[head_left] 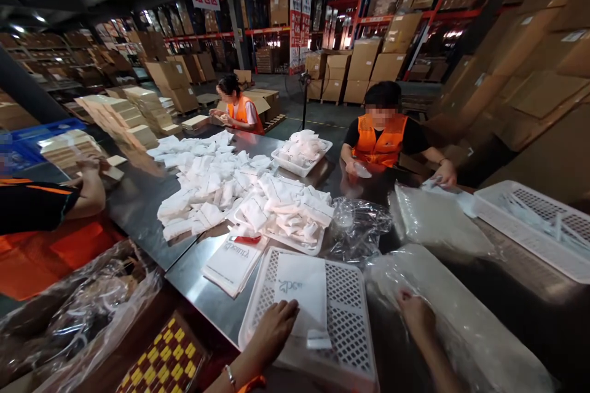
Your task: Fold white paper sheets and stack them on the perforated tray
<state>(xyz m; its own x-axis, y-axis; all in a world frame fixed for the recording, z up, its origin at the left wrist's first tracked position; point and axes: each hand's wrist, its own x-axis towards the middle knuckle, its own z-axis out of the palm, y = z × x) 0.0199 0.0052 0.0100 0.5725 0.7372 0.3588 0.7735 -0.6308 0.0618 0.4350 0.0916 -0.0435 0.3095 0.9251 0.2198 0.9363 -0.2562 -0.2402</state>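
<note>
The left hand (273, 328) rests palm down on the lower left corner of a white paper packet (302, 295), its fingers (288, 310) spread flat and slightly curled on the paper rather than closed around it; nothing is pinched between them. The packet lies flat in a white perforated tray (343, 319) at the near edge of the steel tabletop (138, 202), its long side running away from the person, with grey lettering printed near its far end and a small folded flap at its near right corner. The right hand (415, 313) lies just right of the tray, well clear of the packet, on a large clear plastic bag (465, 331); the fingers are bent down onto the film, and whether they grip it cannot be told. A stack of similar printed packets (233, 261) sits on the tabletop just left of the tray. Beyond it, a second tray (295, 236) holds a heap of folded white packets, and a larger loose pile (207, 184) spreads across the tabletop. Two people in orange vests (382, 138) sit at the far side, handling small items. Another person's arm (87, 190) reaches in from the left. A further white tray (530, 227) stands at the right.
</note>
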